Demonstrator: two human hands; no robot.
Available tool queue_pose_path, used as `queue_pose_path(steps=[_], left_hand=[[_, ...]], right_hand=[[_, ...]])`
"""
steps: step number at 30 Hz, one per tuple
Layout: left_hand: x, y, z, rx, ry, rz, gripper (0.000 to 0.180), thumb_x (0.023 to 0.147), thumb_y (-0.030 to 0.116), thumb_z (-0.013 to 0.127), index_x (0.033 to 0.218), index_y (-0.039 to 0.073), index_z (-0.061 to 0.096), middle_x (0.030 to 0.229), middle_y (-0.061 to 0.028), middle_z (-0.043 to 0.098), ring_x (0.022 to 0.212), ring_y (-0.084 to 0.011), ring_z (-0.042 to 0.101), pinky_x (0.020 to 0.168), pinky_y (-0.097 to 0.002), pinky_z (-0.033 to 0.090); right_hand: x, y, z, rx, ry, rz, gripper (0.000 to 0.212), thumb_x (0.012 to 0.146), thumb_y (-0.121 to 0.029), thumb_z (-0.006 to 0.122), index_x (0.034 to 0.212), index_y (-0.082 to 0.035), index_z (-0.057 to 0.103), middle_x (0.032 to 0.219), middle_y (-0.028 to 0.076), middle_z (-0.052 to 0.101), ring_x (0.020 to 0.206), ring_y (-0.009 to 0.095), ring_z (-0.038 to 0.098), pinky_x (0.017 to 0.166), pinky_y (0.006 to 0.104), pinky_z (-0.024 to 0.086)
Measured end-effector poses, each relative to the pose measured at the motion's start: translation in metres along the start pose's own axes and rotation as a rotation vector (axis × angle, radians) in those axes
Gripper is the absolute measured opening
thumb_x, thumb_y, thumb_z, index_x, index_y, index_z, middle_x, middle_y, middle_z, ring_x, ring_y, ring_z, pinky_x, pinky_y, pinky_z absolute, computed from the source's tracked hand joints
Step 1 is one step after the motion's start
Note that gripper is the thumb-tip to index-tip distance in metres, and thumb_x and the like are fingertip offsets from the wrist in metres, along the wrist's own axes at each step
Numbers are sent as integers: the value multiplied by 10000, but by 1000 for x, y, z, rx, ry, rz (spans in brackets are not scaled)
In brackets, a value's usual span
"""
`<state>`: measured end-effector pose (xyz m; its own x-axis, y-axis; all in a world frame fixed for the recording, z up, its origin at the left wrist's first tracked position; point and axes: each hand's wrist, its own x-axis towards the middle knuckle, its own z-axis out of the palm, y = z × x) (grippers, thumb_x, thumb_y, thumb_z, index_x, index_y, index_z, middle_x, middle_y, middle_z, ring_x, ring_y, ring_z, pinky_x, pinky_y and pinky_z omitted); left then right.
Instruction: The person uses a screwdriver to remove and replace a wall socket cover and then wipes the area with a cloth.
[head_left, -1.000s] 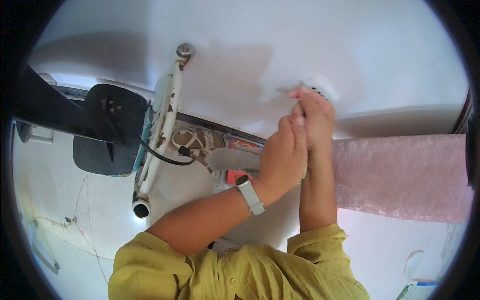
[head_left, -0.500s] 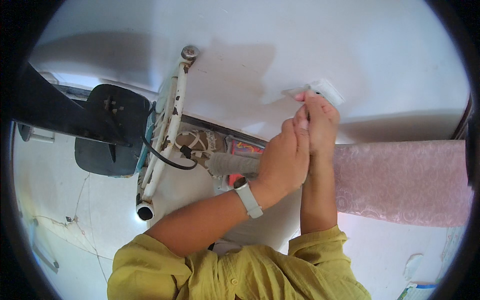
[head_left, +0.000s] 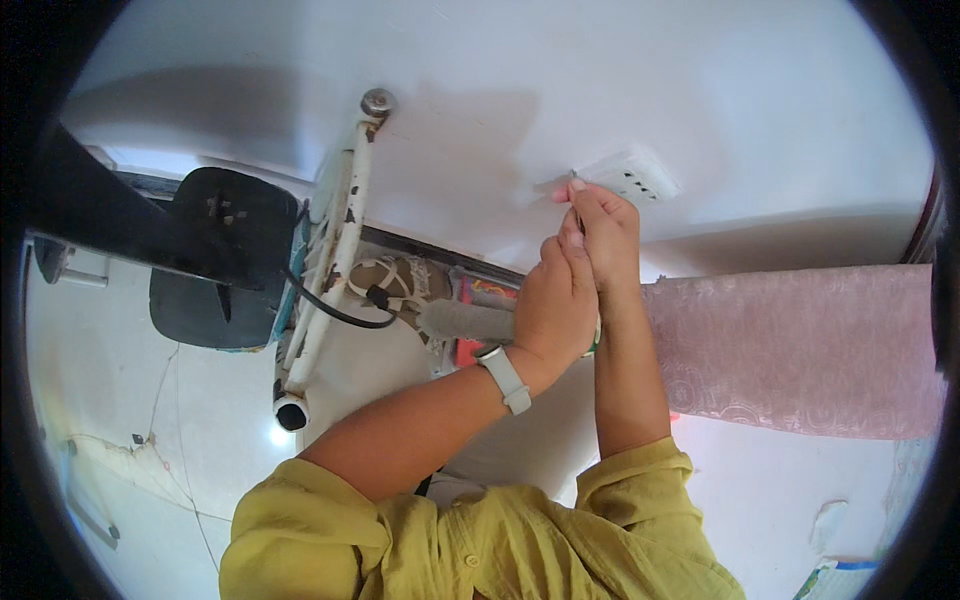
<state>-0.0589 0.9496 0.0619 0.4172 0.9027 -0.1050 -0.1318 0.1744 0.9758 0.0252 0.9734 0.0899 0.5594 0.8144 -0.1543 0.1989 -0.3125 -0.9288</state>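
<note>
Both hands have edged up the wall — left hand [head_left: 553, 305] cupped against right hand [head_left: 603, 232], pinching a thin tool [head_left: 573, 179] at the white socket plate [head_left: 632, 178] — work is closing in

Both hands [head_left: 575, 270] at white wall socket [head_left: 632, 180]

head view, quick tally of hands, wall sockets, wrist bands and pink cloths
hands: 2, left hand and right hand, held together by the socket
white wall socket: 1
white wrist band: 1
pink cloth: 1
total: 5
</note>
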Motion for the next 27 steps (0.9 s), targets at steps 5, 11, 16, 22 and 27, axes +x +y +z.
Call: queue_pose_path(steps=[5, 11, 16, 22, 27], left_hand=[[1, 0, -4, 14, -34, 18, 423, 948, 323, 263, 930, -65, 432, 784, -309, 574, 734, -472, 551, 658, -523, 424], [-2, 3, 0, -15, -57, -95, 447, 967, 321, 253, 940, -67, 474, 840, -300, 562, 803, -456, 537, 702, -470, 410], [0, -4, 0, 29, -5, -62, 461, 952, 334, 246, 956, -85, 437, 808, -311, 574, 756, -475, 553, 672, -510, 427], [-5, 3, -1, -83, -55, -12, 464, 961, 336, 258, 951, -73, 478, 843, -303, 559, 815, -457, 532, 711, -469, 409], [-6, -12, 14, 26, -110, -225, 445, 964, 329, 256, 996, -58, 475, 849, -291, 563, 832, -460, 528, 727, -461, 408]], right_hand=[[0, 0, -2, -6, 55, -31, 264, 900, -189, 502, 763, 1, 624, 494, -16, 467, 438, 52, 398, 427, 216, 319], [-3, -1, -5, -2, 8, 6, 266, 901, -181, 499, 757, 12, 613, 482, -9, 462, 426, 56, 402, 421, 216, 319], [3, 8, 3, 50, -23, 16, 252, 900, -197, 510, 783, 14, 582, 452, -14, 417, 394, 59, 367, 400, 209, 302], [-6, -5, -4, 43, 36, -36, 264, 898, -183, 500, 752, 9, 608, 480, -11, 464, 423, 53, 410, 415, 209, 321], [0, 33, -19, -158, 59, 55, 250, 902, -195, 503, 786, 10, 588, 474, -10, 448, 403, 51, 376, 400, 208, 297]])
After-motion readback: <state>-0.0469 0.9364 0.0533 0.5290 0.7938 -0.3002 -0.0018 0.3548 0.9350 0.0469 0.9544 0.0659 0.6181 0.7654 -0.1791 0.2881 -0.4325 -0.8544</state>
